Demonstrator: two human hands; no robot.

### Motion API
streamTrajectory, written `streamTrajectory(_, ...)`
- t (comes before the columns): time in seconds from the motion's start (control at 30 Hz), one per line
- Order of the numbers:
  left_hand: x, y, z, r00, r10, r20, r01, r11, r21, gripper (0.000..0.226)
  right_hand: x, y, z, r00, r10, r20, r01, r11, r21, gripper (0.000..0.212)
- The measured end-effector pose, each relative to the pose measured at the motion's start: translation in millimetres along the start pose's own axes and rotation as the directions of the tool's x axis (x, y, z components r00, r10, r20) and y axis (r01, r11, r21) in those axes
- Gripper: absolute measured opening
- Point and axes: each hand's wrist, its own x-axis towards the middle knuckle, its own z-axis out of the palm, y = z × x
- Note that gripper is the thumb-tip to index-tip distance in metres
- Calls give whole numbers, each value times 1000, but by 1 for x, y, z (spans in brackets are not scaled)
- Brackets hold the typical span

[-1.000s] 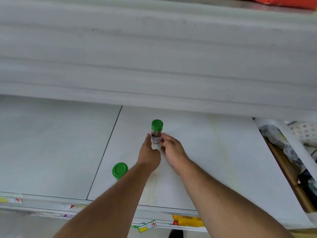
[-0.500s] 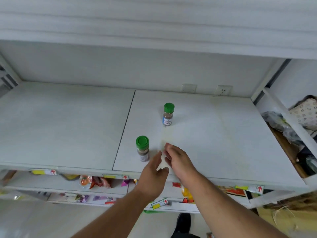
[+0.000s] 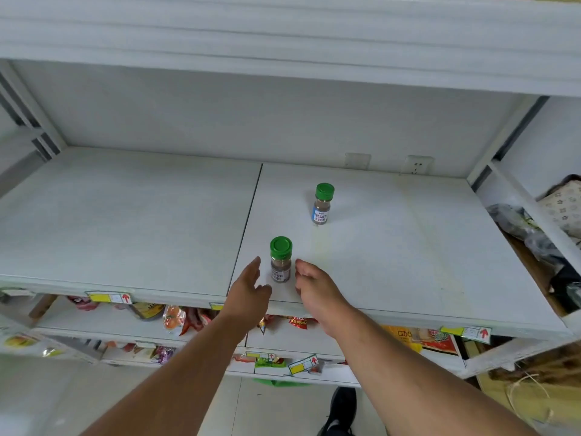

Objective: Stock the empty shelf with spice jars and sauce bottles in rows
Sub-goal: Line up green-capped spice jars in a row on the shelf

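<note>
Standing upright on the white shelf [image 3: 393, 247] are two spice jars, each with a green cap and brown powder seen through the glass. The near jar [image 3: 280, 260] is placed close to the front edge, just right of the seam between the two shelf boards; the far jar [image 3: 322, 204], marked with a blue label, is set farther back and to the right, well apart from the first. The near jar is flanked by two hands: the left hand [image 3: 250, 292] is held open with straight fingers just left of it, and the right hand [image 3: 314, 289] is held just right of it with loosely curled fingers, nothing being gripped by either. Coloured snack packets [image 3: 176, 319] are seen on the lower shelf.
</note>
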Motion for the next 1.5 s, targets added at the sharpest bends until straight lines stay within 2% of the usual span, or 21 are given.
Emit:
streamTrajectory(0.1, 5, 0, 1, 998, -22, 55, 23, 1000, -9, 73, -4, -6, 6, 1000, -4, 13, 4, 1000, -6, 48)
streamTrajectory(0.23, 3, 4, 6, 995, 16, 98, -13, 1000, -27, 71, -6, -7, 7, 999, -32, 10, 31, 999, 11, 52)
streamTrajectory(0.7, 7, 12, 64, 960, 81, 268, -85, 996, 3, 75, -14, 25, -45, 990, -9, -143, 28, 992, 126, 52)
streamTrajectory(0.9, 7, 13, 71, 971, 69, 231, -72, 997, 2, 71, -13, 30, -53, 989, 14, -147, 3, 993, 115, 51)
streamTrajectory(1.03, 9, 12, 66, 972, 65, 224, -67, 998, 0, 67, -13, 32, -53, 975, 9, -224, 24, 989, 145, 40)
streamTrajectory(1.27, 19, 9, 69, 946, 165, 281, -182, 983, 37, 56, -6, 39, -48, 976, -10, -216, 52, 980, 190, 46)
streamTrajectory(1.5, 44, 18, 70, 948, 192, 252, -205, 978, 27, 45, 25, 32, -54, 979, -35, -202, 71, 982, 175, 41)
